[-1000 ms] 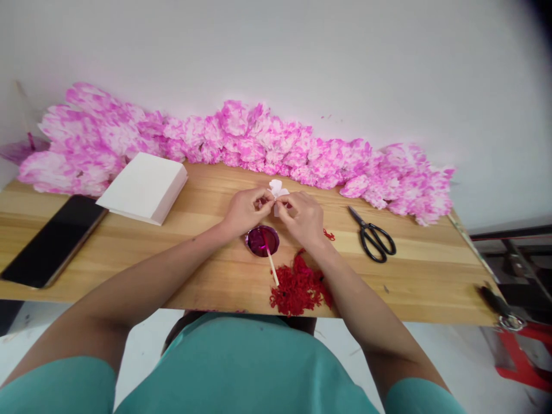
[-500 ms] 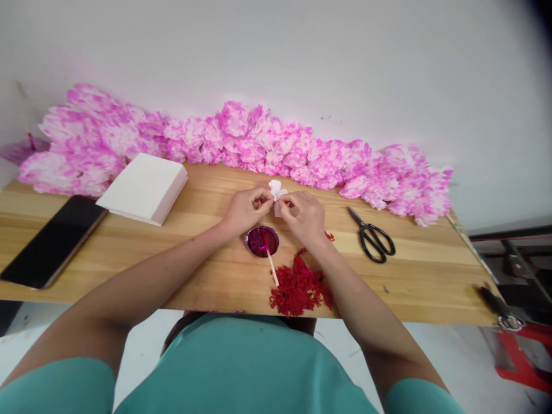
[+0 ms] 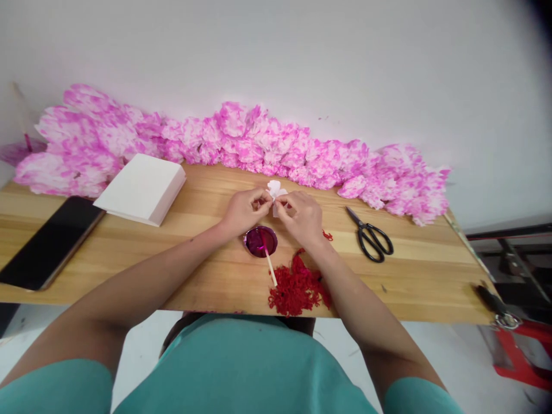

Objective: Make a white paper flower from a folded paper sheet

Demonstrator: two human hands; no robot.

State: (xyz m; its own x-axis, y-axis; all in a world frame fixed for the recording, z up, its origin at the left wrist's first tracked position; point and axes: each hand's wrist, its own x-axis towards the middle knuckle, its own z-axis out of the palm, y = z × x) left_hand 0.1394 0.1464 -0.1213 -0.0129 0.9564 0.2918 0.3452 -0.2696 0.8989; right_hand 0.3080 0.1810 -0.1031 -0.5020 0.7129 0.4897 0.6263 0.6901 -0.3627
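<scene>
My left hand (image 3: 244,210) and my right hand (image 3: 301,217) meet over the middle of the wooden table (image 3: 431,270), both pinching a small folded white paper piece (image 3: 274,189) that sticks up between the fingertips. Just below the hands sits a small round dish of dark red dye (image 3: 261,241) with a thin stick (image 3: 271,268) resting in it. A heap of red yarn (image 3: 298,290) lies near the table's front edge, under my right wrist.
Pink-and-white paper flowers (image 3: 241,141) line the back along the wall. A white paper stack (image 3: 142,188) and a black phone (image 3: 49,241) lie at left. Black scissors (image 3: 371,237) lie right of my hands. A red object (image 3: 524,359) is on the floor at right.
Almost nothing differs; my fingers shift slightly on the white paper piece, and the view has drifted a little.
</scene>
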